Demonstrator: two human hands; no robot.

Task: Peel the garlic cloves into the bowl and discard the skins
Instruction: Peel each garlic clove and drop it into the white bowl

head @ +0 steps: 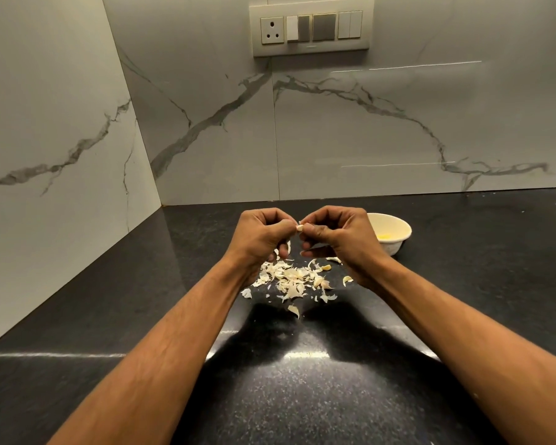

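From the head camera, both hands are raised over the black desk, knuckles up. The left hand and right hand meet fingertip to fingertip, curled fingers pinching a small garlic clove between them. Directly below lies a scatter of garlic skins on the desk. A white bowl sits just beyond the right hand, something yellowish inside. A switch panel is mounted on the marble wall.

A home kitchen — black granite counter, marble-look wall tiles, switchboard.
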